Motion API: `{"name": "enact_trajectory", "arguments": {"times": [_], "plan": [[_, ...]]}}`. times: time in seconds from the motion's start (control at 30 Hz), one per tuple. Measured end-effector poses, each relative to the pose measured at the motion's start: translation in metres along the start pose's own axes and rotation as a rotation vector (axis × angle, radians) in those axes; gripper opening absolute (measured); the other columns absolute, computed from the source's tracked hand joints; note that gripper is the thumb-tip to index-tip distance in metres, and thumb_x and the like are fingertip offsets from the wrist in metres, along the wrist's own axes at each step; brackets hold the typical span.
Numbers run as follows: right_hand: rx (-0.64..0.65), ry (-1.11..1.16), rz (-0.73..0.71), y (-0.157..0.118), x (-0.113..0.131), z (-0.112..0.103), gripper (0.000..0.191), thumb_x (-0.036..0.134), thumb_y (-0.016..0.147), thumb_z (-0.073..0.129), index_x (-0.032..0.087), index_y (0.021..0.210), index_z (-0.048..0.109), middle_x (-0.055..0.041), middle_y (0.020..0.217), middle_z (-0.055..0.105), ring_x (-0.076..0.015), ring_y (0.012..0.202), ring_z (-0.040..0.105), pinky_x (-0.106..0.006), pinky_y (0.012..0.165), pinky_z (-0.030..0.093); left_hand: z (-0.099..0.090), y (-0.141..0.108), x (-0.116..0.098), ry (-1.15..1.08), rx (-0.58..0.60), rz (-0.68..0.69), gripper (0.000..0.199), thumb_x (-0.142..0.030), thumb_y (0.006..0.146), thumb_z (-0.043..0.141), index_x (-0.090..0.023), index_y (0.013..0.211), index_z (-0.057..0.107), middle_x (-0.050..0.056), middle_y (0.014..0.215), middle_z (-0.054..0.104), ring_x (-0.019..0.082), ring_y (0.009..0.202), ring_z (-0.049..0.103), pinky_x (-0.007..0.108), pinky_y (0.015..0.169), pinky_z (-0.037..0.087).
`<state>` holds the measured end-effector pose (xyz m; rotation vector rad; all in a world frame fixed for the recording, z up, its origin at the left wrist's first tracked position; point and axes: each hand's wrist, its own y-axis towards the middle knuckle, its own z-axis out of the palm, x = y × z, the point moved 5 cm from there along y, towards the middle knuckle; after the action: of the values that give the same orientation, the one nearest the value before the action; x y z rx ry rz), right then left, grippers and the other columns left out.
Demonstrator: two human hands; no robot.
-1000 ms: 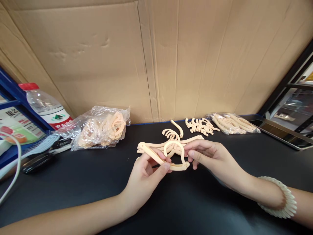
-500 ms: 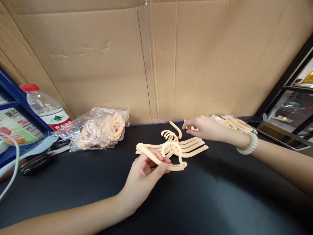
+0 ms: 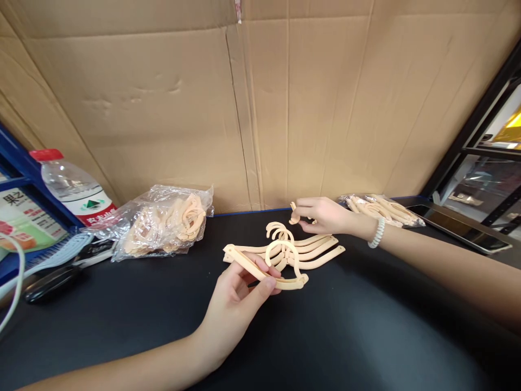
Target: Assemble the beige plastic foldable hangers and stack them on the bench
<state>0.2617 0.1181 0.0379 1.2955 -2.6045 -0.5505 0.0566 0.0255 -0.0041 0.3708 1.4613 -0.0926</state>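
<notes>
My left hand (image 3: pixel 240 298) pinches a partly folded, cream-coloured plastic hanger (image 3: pixel 285 283) between thumb and fingers, low over the black table. Its round hook curves up and its arms bend together. Just behind it lies a fanned stack of similar hangers (image 3: pixel 315 251), hooks toward the back and arms spread left and right. At the table's rear, my right hand (image 3: pixel 321 214) has its fingers closed on a loose hanger arm (image 3: pixel 293 213), mostly hidden by the fingers. A white beaded band circles the right wrist.
Left of centre sits a clear bag of hanger parts (image 3: pixel 163 222); another bag (image 3: pixel 382 209) lies at the back right beside a dark phone-like slab (image 3: pixel 458 225). A red-capped bottle (image 3: pixel 75 187), hairbrush (image 3: pixel 61 252) and blue rack stand left. Cardboard (image 3: pixel 163 108) walls the back.
My right hand has moved left from the back right and closed on the loose hanger arm. My left hand keeps hold of its folded hanger. The view has shifted slightly.
</notes>
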Motion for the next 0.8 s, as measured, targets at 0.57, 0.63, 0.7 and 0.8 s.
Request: {"name": "enact_trajectory", "arguments": {"times": [0.57, 0.63, 0.7, 0.8], "plan": [[-0.350, 1.562, 0.639, -0.073, 0.081, -0.023, 0.020, 0.035, 0.092, 0.051, 0.019, 0.098, 0.061, -0.0118, 0.105, 0.066, -0.0201, 0.081, 0.065, -0.026, 0.053, 0.053, 0.002, -0.002, -0.002, -0.025, -0.013, -0.039, 0.021, -0.028, 0.081, 0.071, -0.017, 0.082, 0.053, 0.005, 0.090, 0.064, 0.021, 0.091, 0.066, 0.028, 0.069, 0.059], [-0.307, 1.581, 0.671, -0.073, 0.089, -0.016, 0.016, 0.033, 0.092, 0.054, 0.018, 0.092, 0.061, -0.0113, 0.111, 0.064, -0.0149, 0.076, 0.062, -0.020, 0.049, 0.049, 0.002, -0.002, -0.003, -0.017, -0.022, -0.041, 0.022, -0.028, 0.081, 0.071, -0.018, 0.081, 0.052, 0.004, 0.089, 0.063, 0.022, 0.092, 0.066, 0.028, 0.068, 0.059], [-0.278, 1.573, 0.701, -0.073, 0.093, -0.009, 0.012, 0.029, 0.090, 0.060, 0.017, 0.089, 0.059, -0.0104, 0.113, 0.063, -0.0102, 0.071, 0.059, -0.017, 0.048, 0.046, 0.002, -0.002, -0.004, -0.011, -0.023, -0.040, 0.023, -0.028, 0.082, 0.070, -0.018, 0.080, 0.050, 0.003, 0.088, 0.063, 0.022, 0.092, 0.067, 0.028, 0.068, 0.059], [-0.249, 1.604, 0.720, -0.073, 0.097, 0.002, 0.012, 0.027, 0.089, 0.062, 0.019, 0.091, 0.054, -0.0079, 0.108, 0.063, -0.0077, 0.067, 0.056, -0.016, 0.048, 0.044, 0.003, -0.002, -0.003, -0.017, -0.006, -0.049, 0.025, -0.028, 0.082, 0.070, -0.018, 0.079, 0.047, 0.002, 0.083, 0.065, 0.020, 0.087, 0.067, 0.028, 0.068, 0.059]]}}
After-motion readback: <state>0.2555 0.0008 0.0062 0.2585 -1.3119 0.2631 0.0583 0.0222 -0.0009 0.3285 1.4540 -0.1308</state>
